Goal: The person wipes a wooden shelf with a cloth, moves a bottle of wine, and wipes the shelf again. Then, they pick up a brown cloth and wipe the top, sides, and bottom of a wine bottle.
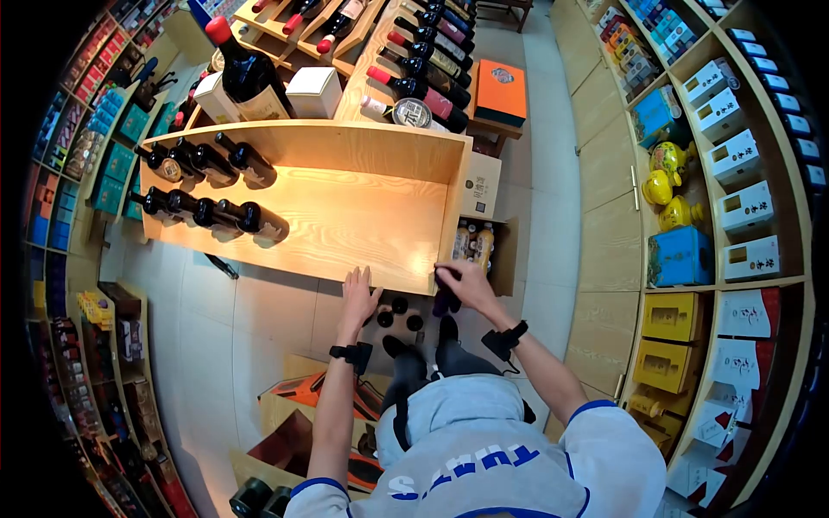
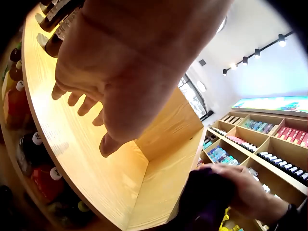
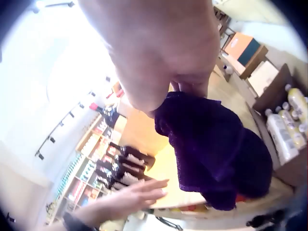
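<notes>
at the right front corner of the long pale-wood display tray (image 1: 363,186), a dark purple fabric cloth (image 3: 207,149) hangs from the right hand (image 1: 466,287), pinched between thumb and fingers. left hand (image 1: 358,304) holds nothing, fingers fairly straight and slightly spread, by the front edge; can't tell if it presses the wood.

progress, judged only: looks under way, not finished. dark glass bottles (image 1: 207,216) stand in two rows grouped at the left end, so wood there is covered and likely still to do if the whole board is meant. the wide middle and right stretch looks reachable; can't tell which parts the cloth has done, no dirt or wet streaks readable. cloth sits at the corner, partly outside the rim.

around: tall raised back wall and end wall box the board in, corners probably fiddly. behind the back wall, a big dark bottle with red cap (image 1: 250,73) between white boxes, plus racked bottles. orange box (image 1: 501,91) on a wooden stand past the right end. open cardboard carton (image 1: 503,259) of yellowish bottles close beside that end, tight for the right arm. dark round tops (image 1: 399,305) under the front edge, near the shoes, easy to kick.
</notes>
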A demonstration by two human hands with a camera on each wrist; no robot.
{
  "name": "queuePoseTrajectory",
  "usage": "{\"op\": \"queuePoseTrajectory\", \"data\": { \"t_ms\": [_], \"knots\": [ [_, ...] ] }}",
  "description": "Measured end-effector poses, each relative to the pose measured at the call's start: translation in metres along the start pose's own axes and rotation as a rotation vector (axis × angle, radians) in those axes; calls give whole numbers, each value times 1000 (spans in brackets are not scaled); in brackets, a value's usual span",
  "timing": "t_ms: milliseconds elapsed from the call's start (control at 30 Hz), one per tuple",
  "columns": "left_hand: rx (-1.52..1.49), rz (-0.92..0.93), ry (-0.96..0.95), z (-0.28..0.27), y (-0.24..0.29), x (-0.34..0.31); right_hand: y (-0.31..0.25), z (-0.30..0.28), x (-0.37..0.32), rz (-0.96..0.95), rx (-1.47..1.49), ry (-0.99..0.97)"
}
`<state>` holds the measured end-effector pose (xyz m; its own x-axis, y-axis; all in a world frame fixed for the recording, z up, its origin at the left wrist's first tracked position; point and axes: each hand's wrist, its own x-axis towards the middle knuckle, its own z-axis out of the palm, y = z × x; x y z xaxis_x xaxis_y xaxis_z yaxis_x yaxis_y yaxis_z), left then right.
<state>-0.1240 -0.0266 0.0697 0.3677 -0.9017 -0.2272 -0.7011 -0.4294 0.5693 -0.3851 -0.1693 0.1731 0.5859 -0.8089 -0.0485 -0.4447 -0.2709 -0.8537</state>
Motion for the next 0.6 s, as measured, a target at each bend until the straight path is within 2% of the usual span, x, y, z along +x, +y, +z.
{"op": "queuePoseTrajectory", "data": {
  "t_ms": [33,67,133,200,300,367,433,600],
  "knots": [
    [126,12,-17,2,-3,9,-18,-13,11,26,20,80],
    [123,23,-20,-2,2,17,-26,-24,24,-5,50,140],
    [202,-69,-133,-13,17,26,-46,-44,48,-2,37,229],
    [181,-69,-147,-1,-1,40,-69,-59,73,55,39,283],
    [247,-131,-60,0,-10,56,-67,-67,119,-60,25,420],
    [248,-181,-64,-6,-10,60,-73,-71,142,-75,3,449],
    [250,-240,-69,-9,-17,66,-79,-74,162,-183,-87,529],
    [206,-233,-108,-7,-30,71,-61,-70,208,-187,-237,602]
  ]
}}
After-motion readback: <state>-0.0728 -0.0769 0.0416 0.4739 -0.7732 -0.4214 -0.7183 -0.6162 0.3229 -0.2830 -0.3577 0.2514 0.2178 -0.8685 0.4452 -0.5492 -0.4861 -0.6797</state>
